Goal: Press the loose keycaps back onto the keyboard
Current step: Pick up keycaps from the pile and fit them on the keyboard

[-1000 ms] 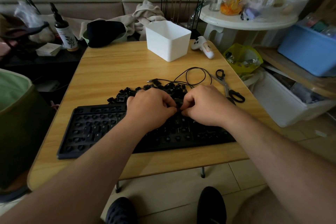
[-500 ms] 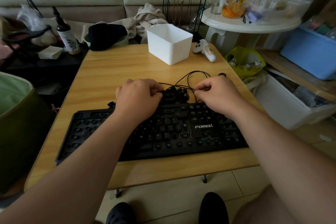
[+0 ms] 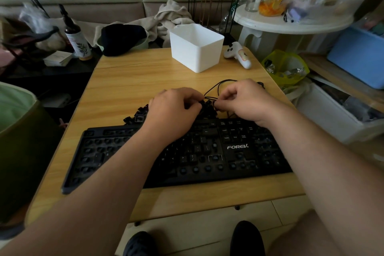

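Observation:
A black keyboard (image 3: 207, 174) lies across the wooden table (image 3: 128, 83), with many bare key sockets on its left half and lower rows. Just behind its top edge lies a pile of loose black keycaps (image 3: 139, 115). My left hand (image 3: 174, 110) covers the middle of the pile, fingers curled down onto a keycap at its right end. My right hand (image 3: 243, 100) meets it from the right, thumb and forefinger pinching a small black keycap there. Most of the pile is hidden under both hands.
The keyboard's black cable (image 3: 218, 85) loops behind my hands. A white bin (image 3: 196, 48) and a white controller (image 3: 239, 57) stand at the table's far side. A scissors handle (image 3: 260, 84) shows past my right hand. A green bin (image 3: 18, 131) is at the left.
Both hands left the keyboard's keys and moved back to the keycap pile. Since half a second ago they have closed in on each other at the pile's right end.

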The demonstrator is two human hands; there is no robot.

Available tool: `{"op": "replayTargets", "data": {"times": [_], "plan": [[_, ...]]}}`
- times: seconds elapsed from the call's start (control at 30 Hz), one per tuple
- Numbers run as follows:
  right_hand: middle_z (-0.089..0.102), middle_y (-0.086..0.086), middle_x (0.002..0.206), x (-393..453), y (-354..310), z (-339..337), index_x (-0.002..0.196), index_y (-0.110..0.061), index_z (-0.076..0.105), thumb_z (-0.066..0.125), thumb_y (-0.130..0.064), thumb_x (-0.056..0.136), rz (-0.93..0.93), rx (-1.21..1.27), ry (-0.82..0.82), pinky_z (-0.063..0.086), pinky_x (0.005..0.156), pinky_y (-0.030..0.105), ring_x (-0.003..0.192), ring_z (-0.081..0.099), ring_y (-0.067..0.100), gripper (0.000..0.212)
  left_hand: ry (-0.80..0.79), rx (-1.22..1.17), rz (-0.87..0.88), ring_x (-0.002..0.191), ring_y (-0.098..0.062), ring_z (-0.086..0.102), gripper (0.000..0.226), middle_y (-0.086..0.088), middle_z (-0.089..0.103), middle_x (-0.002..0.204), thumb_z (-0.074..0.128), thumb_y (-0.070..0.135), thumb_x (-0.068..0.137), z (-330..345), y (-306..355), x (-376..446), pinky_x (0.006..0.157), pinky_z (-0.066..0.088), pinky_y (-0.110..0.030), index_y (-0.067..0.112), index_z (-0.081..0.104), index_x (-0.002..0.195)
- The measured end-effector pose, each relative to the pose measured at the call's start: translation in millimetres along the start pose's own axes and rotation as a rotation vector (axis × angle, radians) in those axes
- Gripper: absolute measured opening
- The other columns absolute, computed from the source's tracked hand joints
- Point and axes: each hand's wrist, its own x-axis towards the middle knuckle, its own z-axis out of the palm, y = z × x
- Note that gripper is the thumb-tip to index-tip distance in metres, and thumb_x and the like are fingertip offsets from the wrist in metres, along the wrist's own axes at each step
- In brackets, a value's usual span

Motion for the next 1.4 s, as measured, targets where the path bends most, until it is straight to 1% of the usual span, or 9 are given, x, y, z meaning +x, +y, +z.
{"op": "replayTargets", "data": {"times": [0.1, 0.2, 0.37, 0.57, 0.73, 0.93, 1.1, 1.23, 1.4], "plan": [[0.078, 0.014, 0.088, -8, 0, -2, 0.084, -0.02, 0.077, 0.083, -0.013, 0.086, -0.006, 0.307, -0.06, 0.053, 0.087, 0.038, 0.081, 0.066, 0.02, 0.009, -0.069, -0.161, 0.039, 0.092, 0.007, 0.066, 0.021, 0.026, 0.074, 0.091, 0.074, 0.038, 0.092, 1, 7, -7, 0.084, 0.053, -0.018, 0.045, 0.074, 0.112], [0.075, 0.009, 0.082, -18, 0, -3, 0.088, -0.02, 0.077, 0.078, -0.003, 0.088, -0.011, 0.392, -0.118, 0.051, 0.08, 0.032, 0.081, 0.063, 0.019, 0.017, -0.067, -0.238, 0.044, 0.087, 0.012, 0.066, 0.018, 0.027, 0.074, 0.089, 0.079, 0.037, 0.09, 5, 10, -11, 0.072, 0.045, -0.006, 0.045, 0.076, 0.105], [0.074, -0.002, 0.073, -29, -1, -9, 0.091, -0.018, 0.075, 0.071, 0.007, 0.09, -0.03, 0.48, -0.152, 0.05, 0.06, 0.014, 0.066, 0.063, 0.004, 0.025, -0.073, -0.327, 0.021, 0.088, 0.009, 0.07, 0.018, 0.024, 0.077, 0.089, 0.082, 0.031, 0.089, 5, 12, -13, 0.083, 0.052, -0.017, 0.038, 0.076, 0.104], [0.074, 0.001, 0.074, -36, -5, -12, 0.096, -0.014, 0.073, 0.071, 0.008, 0.089, -0.054, 0.479, -0.143, 0.047, 0.055, 0.012, 0.061, 0.064, 0.0, 0.023, -0.091, -0.338, 0.015, 0.075, 0.009, 0.066, 0.018, 0.023, 0.077, 0.086, 0.08, 0.026, 0.09, 4, 15, -16, 0.067, 0.044, -0.008, 0.037, 0.072, 0.102], [0.076, 0.004, 0.077, -38, -5, -12, 0.097, -0.019, 0.075, 0.074, 0.001, 0.09, -0.059, 0.429, -0.128, 0.048, 0.057, 0.014, 0.062, 0.063, 0.003, 0.021, -0.084, -0.331, 0.015, 0.076, 0.01, 0.066, 0.015, 0.023, 0.077, 0.088, 0.079, 0.031, 0.091, 5, 14, -17, 0.068, 0.043, -0.014, 0.037, 0.071, 0.102], [0.079, 0.003, 0.08, -37, -7, -8, 0.096, -0.02, 0.069, 0.074, -0.011, 0.094, -0.06, 0.349, -0.086, 0.047, 0.057, 0.02, 0.063, 0.064, 0.009, 0.011, -0.066, -0.338, 0.053, 0.089, 0.009, 0.069, 0.018, 0.025, 0.076, 0.092, 0.074, 0.025, 0.096, 5, 15, -16, 0.081, 0.054, -0.015, 0.04, 0.079, 0.106], [0.079, -0.001, 0.084, -35, -6, -3, 0.102, -0.024, 0.071, 0.071, -0.014, 0.097, -0.071, 0.238, -0.091, 0.049, 0.061, 0.021, 0.068, 0.069, 0.009, 0.011, -0.049, -0.362, -0.003, 0.077, 0.008, 0.067, 0.012, 0.024, 0.077, 0.089, 0.074, 0.027, 0.095, 7, 15, -13, 0.072, 0.048, -0.02, 0.036, 0.069, 0.102], [0.079, -0.002, 0.086, -35, -4, -3, 0.096, -0.024, 0.07, 0.071, -0.015, 0.097, -0.074, 0.181, -0.082, 0.049, 0.062, 0.021, 0.067, 0.068, 0.003, 0.009, -0.057, -0.263, 0.016, 0.086, 0.009, 0.067, 0.011, 0.026, 0.075, 0.092, 0.073, 0.031, 0.095, 0, 9, -12, 0.076, 0.046, -0.015, 0.039, 0.071, 0.102], [0.073, -0.007, 0.087, -34, 2, -14, 0.085, -0.028, 0.077, 0.078, -0.022, 0.091, -0.08, 0.027, 0.014, 0.056, 0.08, 0.034, 0.084, 0.066, 0.011, 0.009, -0.05, -0.161, 0.015, 0.081, 0.011, 0.062, 0.013, 0.025, 0.072, 0.086, 0.072, 0.029, 0.095, -11, 1, -16, 0.067, 0.04, -0.003, 0.042, 0.074, 0.098]]}}
